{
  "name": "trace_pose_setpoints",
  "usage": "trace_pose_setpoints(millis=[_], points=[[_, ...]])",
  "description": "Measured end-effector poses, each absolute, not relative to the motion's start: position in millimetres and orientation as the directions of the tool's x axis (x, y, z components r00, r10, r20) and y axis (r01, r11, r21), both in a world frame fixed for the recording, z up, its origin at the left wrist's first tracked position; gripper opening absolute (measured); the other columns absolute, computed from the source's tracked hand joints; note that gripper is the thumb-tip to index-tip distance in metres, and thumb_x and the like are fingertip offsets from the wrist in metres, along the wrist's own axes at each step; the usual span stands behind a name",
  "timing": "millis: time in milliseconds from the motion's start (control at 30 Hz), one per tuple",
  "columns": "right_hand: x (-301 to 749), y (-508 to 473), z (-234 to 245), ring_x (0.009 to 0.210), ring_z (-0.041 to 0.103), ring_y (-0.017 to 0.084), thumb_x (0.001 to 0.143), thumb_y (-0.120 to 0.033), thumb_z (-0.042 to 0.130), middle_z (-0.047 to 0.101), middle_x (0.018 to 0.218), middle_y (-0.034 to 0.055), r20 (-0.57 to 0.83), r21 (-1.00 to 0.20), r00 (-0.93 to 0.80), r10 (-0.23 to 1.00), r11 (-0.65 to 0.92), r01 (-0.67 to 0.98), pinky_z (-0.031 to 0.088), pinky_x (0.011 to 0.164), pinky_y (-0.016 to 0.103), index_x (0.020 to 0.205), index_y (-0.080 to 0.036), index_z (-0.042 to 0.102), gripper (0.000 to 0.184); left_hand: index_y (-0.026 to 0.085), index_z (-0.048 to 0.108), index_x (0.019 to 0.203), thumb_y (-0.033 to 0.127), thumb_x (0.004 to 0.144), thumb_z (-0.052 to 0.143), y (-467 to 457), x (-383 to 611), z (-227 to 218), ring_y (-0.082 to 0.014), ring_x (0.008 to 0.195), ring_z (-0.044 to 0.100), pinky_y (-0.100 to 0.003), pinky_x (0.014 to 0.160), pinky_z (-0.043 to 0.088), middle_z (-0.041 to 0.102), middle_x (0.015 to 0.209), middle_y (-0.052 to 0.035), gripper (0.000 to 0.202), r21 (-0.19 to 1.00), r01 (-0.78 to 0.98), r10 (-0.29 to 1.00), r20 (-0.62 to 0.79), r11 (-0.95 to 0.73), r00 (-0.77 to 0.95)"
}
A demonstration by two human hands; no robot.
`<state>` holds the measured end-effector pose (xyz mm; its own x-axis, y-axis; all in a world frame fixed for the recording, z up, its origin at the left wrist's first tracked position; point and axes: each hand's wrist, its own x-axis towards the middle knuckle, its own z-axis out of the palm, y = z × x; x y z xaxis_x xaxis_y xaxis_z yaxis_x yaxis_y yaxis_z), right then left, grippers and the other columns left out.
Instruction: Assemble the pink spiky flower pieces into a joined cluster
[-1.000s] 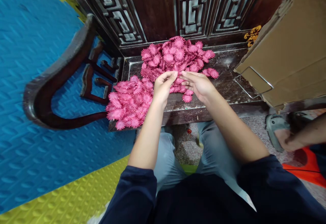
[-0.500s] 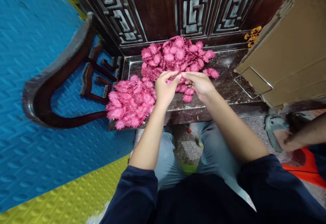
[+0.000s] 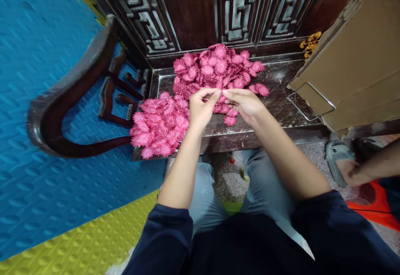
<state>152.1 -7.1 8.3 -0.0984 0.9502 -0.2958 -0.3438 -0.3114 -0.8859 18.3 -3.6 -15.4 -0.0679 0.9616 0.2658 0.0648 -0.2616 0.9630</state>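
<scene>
My left hand (image 3: 202, 107) and my right hand (image 3: 245, 103) meet fingertip to fingertip above a dark wooden seat. Each is closed in a pinch of thumb and forefinger on what looks like a small pink flower piece, mostly hidden by the fingers. Behind them lies a heap of dark pink, many-petalled flower pieces (image 3: 208, 70) against the seat back. A second heap of lighter pink flower pieces (image 3: 161, 125) spreads left of my left forearm, at the seat's left front corner. Beneath my right hand, a single flower piece (image 3: 230, 121) lies near the front edge.
A curved wooden armrest (image 3: 46, 129) bounds the seat on the left, beside a blue and yellow floor mat (image 3: 78, 191). On the right stands a large cardboard sheet (image 3: 365, 58) with a metal wire loop (image 3: 311, 101). Another person's sandalled foot (image 3: 343, 166) is at right.
My left hand has turned and shifted slightly to the left. The right fingertips stay pinched close to it; both heaps look the same.
</scene>
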Motion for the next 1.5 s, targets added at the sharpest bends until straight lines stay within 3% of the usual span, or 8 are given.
trace_pose_setpoints(millis=[267,667,900,1033,1200,1500], points=[[152.0,-7.5,5.8,0.061,0.056,0.006,0.066,-0.024,0.074,0.066,0.066,-0.0041,-0.304,-0.878,-0.114,0.946,-0.324,-0.353,0.046,0.068,0.023,0.070,-0.020,0.069,0.007,0.015,0.066,0.076,0.023,0.077,0.063,-1.9,18.1,-16.6,-0.0116,0.069,0.057,-0.025,0.069,0.044,0.066,0.076,-0.0027,0.009,0.953,0.133,0.958,0.281,-0.271,-0.057],[151.2,-7.0,2.5,0.058,0.054,0.006,0.061,-0.028,0.076,0.064,0.062,-0.0046,-0.278,-0.910,-0.110,0.954,-0.298,-0.288,0.046,0.064,0.022,0.071,-0.020,0.069,0.014,0.016,0.058,0.071,0.013,0.075,0.056,-1.8,19.2,-14.9,-0.0101,0.064,0.048,-0.023,0.063,0.038,0.058,0.073,-0.0002,0.005,0.909,0.298,0.945,0.321,-0.290,-0.063],[151.5,-5.3,1.2,0.065,0.058,0.007,0.067,-0.032,0.072,0.070,0.079,-0.0027,-0.289,-0.898,-0.133,0.948,-0.316,-0.307,0.049,0.069,0.023,0.078,-0.022,0.068,0.015,0.019,0.048,0.068,0.005,0.075,0.049,-1.5,21.4,-13.1,-0.0102,0.061,0.045,-0.023,0.064,0.038,0.050,0.066,0.0026,0.015,0.960,0.177,0.970,0.232,-0.216,-0.077],[150.9,-5.6,3.9,0.068,0.059,0.007,0.074,-0.033,0.066,0.071,0.090,-0.0009,-0.300,-0.909,-0.119,0.946,-0.321,-0.266,0.049,0.068,0.023,0.078,-0.022,0.067,0.012,0.020,0.046,0.067,0.011,0.081,0.049,-0.7,21.9,-14.3,-0.0115,0.063,0.046,-0.023,0.067,0.039,0.048,0.066,0.0020,0.017,0.976,0.100,0.979,0.197,-0.191,-0.049],[149.2,-5.6,5.0,0.066,0.058,0.007,0.079,-0.035,0.062,0.069,0.085,-0.0006,-0.311,-0.913,-0.099,0.945,-0.326,-0.246,0.049,0.064,0.021,0.077,-0.021,0.063,0.015,0.019,0.048,0.065,0.019,0.085,0.049,-0.4,23.6,-14.3,-0.0121,0.063,0.046,-0.024,0.067,0.039,0.046,0.064,0.0016,0.020,0.991,0.015,0.990,0.135,-0.135,-0.035],[151.7,-2.4,2.5,0.069,0.059,0.009,0.082,-0.034,0.059,0.062,0.073,-0.0017,-0.316,-0.870,-0.072,0.946,-0.319,-0.375,0.051,0.080,0.027,0.069,-0.021,0.052,0.020,0.018,0.046,0.067,0.033,0.085,0.054,4.2,23.8,-18.9,-0.0079,0.054,0.038,-0.021,0.055,0.033,0.040,0.061,0.0028,0.025,0.991,-0.136,0.997,0.004,-0.015,-0.080]])
